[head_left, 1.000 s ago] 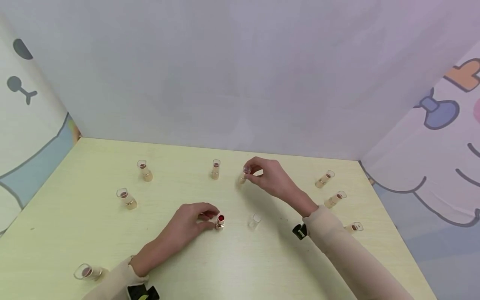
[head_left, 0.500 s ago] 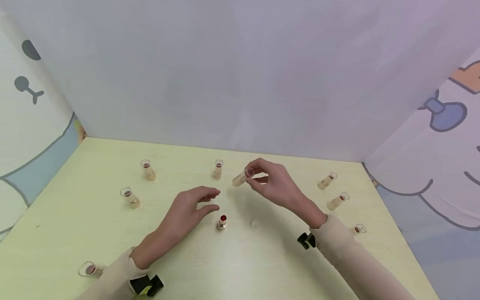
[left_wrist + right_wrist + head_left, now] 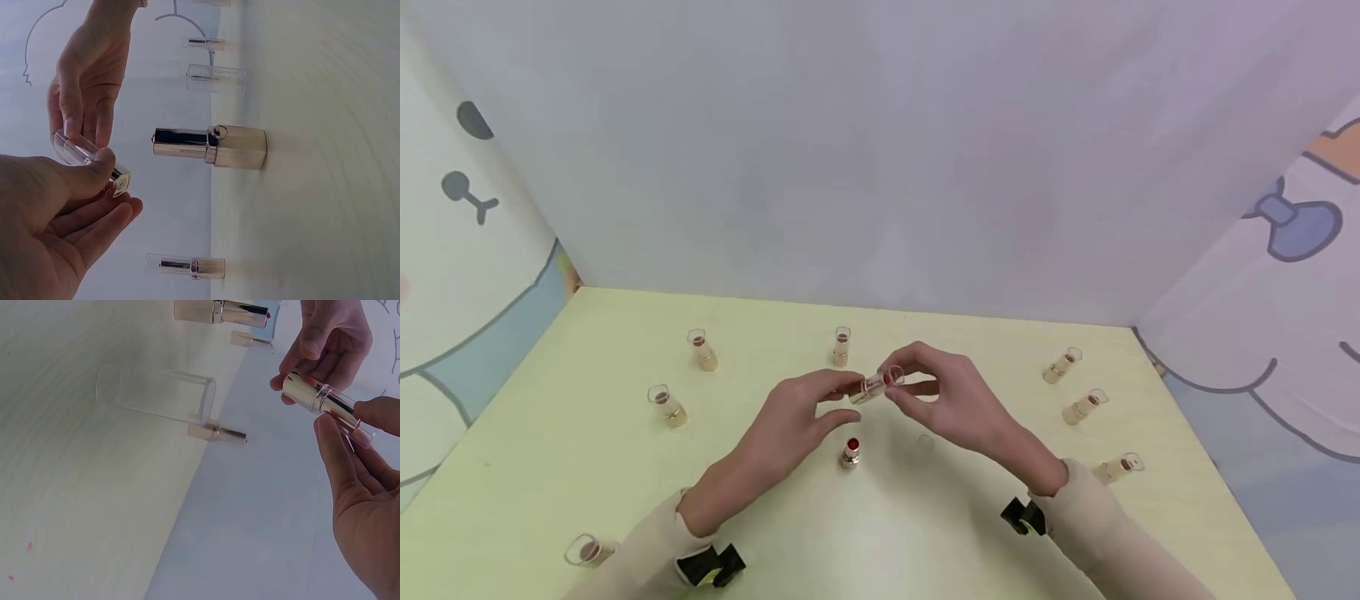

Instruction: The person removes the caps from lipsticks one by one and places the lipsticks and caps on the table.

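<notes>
My right hand (image 3: 958, 400) pinches a gold lipstick (image 3: 303, 390) by its clear cap, well above the table. The lipstick is tilted, its base pointing toward my left hand (image 3: 793, 412). My left thumb and fingers are spread on either side of that base, with the thumb apart from it in the right wrist view. Below the hands, an uncapped lipstick (image 3: 240, 147) stands upright on the table, its red tip showing in the head view. Just right of it stands a loose clear cap (image 3: 156, 394).
Capped lipsticks stand around on the pale table (image 3: 865, 542): one at the back (image 3: 841, 348), several at left, such as the lipstick (image 3: 670, 410) there, and several at right, including a lipstick (image 3: 1084, 408). A plain backdrop (image 3: 850, 167) rises behind the table.
My right hand has lifted the capped lipstick off the table and brought it nearer, toward the left. My left hand has left the uncapped lipstick and moved up to the lifted one's base.
</notes>
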### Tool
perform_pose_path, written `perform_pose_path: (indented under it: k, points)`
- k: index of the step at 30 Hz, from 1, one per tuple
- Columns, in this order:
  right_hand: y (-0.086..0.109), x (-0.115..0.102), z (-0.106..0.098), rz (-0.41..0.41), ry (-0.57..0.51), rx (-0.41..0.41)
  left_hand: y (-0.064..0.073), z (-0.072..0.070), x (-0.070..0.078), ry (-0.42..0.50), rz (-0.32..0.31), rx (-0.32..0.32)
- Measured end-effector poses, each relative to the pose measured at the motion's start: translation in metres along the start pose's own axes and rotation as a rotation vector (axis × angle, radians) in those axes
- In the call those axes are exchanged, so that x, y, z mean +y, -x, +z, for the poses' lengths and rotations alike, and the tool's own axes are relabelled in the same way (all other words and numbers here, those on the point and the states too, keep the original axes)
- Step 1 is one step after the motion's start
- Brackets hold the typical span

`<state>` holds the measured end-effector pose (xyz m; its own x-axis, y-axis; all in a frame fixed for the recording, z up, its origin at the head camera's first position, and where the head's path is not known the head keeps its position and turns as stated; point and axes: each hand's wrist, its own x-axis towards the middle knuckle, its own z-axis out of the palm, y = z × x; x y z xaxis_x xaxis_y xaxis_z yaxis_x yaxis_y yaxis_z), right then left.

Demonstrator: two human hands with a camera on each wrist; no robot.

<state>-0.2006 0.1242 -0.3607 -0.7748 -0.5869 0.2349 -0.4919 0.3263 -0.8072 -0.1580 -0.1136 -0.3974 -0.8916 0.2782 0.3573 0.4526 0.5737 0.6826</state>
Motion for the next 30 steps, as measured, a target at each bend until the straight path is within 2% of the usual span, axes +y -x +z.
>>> perform_pose_path:
  k: [2,10,16,30]
  points:
    - [0.003,-0.001,0.001,0.005,-0.019,-0.003,0.001,0.002,0.001,0.006,0.021,-0.002]
    - [0.006,-0.001,0.003,0.014,-0.059,-0.015,0.002,0.004,0.002,0.019,0.017,0.004]
    - [0.008,-0.002,0.001,0.029,-0.036,-0.020,0.001,0.004,0.003,0.015,0.036,0.001]
    - [0.016,0.001,0.002,-0.010,-0.049,0.045,0.006,0.006,0.005,-0.021,0.119,0.062]
